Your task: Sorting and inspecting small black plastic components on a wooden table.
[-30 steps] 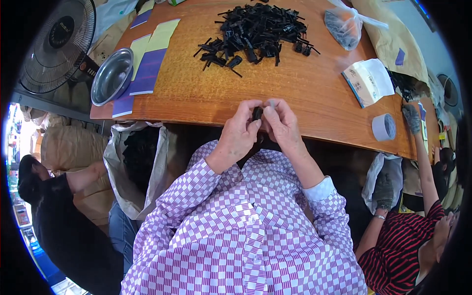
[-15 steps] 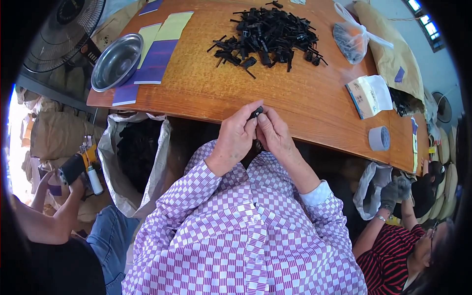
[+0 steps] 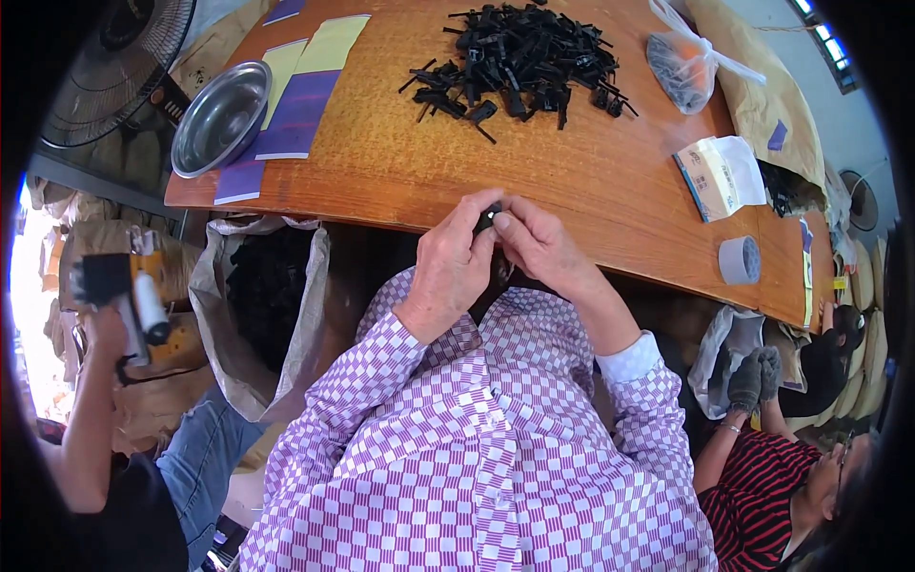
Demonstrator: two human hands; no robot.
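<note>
Close together at the table's near edge, my left hand (image 3: pixel 452 255) and my right hand (image 3: pixel 551 244) pinch one small black plastic part (image 3: pixel 490 215) between thumbs and fingertips. Most of the part is hidden by my fingers. Beyond them on the wooden table (image 3: pixel 381 162) lies a heap of similar black plastic parts (image 3: pixel 534 59), many with thin protruding stems. Below the table edge on my left, an open white woven sack (image 3: pixel 212 315) holds a dark mass of pieces.
A steel bowl (image 3: pixel 221 119) stands at the far left beside purple and yellow sheets (image 3: pixel 303 100). To the right are a knotted plastic bag (image 3: pixel 681 71), a tissue packet (image 3: pixel 715 179) and a tape roll (image 3: pixel 739 261). A person at left holds a yellow-and-black tool (image 3: pixel 119 281); a gloved person (image 3: pixel 753 381) works at right.
Both my hands keep their pinch on the black part, shifting only slightly. At left, the other person has raised and turned the tool. The gloved hands at right have come together, lower down.
</note>
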